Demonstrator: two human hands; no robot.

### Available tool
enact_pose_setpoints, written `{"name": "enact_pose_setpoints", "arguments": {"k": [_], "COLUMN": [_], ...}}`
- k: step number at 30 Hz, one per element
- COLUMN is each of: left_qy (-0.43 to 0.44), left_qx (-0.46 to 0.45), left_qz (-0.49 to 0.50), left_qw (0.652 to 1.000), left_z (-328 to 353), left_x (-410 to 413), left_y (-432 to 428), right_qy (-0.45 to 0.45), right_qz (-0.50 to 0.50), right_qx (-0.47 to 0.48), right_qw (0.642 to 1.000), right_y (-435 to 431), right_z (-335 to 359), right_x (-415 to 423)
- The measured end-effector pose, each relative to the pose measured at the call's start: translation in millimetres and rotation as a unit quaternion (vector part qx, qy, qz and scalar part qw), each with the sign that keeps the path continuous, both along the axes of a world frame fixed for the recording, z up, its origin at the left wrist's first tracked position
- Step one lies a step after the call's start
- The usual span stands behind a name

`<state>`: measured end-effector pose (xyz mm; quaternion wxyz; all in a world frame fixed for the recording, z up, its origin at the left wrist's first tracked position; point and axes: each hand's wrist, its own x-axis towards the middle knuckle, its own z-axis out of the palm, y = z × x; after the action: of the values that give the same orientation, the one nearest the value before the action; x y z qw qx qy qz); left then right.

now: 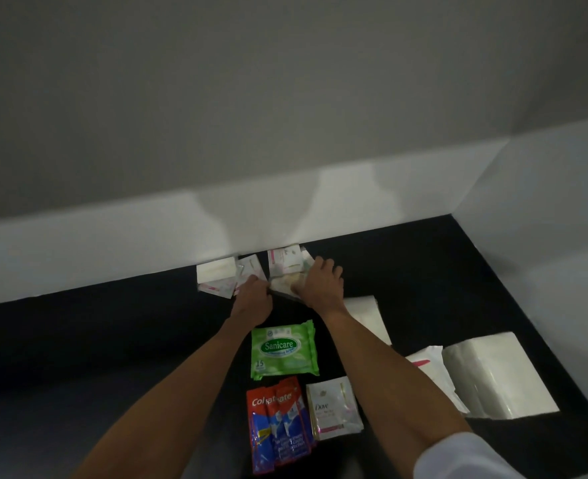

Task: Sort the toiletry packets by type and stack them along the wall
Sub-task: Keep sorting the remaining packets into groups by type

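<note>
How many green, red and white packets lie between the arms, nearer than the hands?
Green Sanicare pack: 1
Red Colgate bunch: 1, overlapping sachets uncountable
White Dove sachet: 1 showing
Total: 3

Person, head view, dim light. Two arms in frame.

Left forearm (181, 385): bare from the wrist to the near frame edge.

Right forearm (389, 371): bare from the wrist to about the elbow, where a sleeve (465, 458) begins.

Sleeve: plain white cloth, smooth. Its hem runs in a soft curve across the arm, and the near right corner of the frame cuts off the rest. Short-cut or rolled up: cannot tell, the edge is blurred.

Left hand (252, 299) and right hand (322, 283): bare. Finer detail on the fingers is not resolvable.
</note>
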<state>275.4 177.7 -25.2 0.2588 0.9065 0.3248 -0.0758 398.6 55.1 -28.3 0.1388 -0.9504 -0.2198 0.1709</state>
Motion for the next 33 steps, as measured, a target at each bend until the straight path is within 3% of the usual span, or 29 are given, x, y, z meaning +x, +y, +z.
{"name": "enact_pose_setpoints", "arguments": {"k": [10,21,26,30,31,33], "left_qy": [-0.051,-0.139,-0.177,-0.231,-0.248,-0.279], "left_qx": [-0.043,-0.172,-0.331,-0.502,-0.528,-0.526], "left_qz": [-0.03,0.106,0.154,0.161,0.165,0.184], "left_qw": [0.997,0.97,0.914,0.818,0.795,0.782], "left_z": [17.2,46.3,64.0,88.9,91.9,93.1], "left_x": [-0.2,-1.0,-1.6,-2.9,-3.7,-5.4], "left_y": [-6.7,-8.3,-28.1,-56.9,-63.6,-73.8], "right_qy": [0.162,0.137,0.155,0.205,0.21,0.203], "right_qz": [-0.082,-0.065,-0.101,-0.116,-0.109,-0.098], "right_qx": [0.085,0.155,0.296,0.359,0.363,0.357], "right_qw": [0.98,0.976,0.937,0.903,0.901,0.907], "right_y": [8.5,-40.1,-69.0,-85.1,-88.8,-96.7], "right_z": [-3.8,54.2,96.4,115.7,115.4,115.0], "right_x": [1.6,16.4,-0.3,-20.0,-24.3,-32.8]}}
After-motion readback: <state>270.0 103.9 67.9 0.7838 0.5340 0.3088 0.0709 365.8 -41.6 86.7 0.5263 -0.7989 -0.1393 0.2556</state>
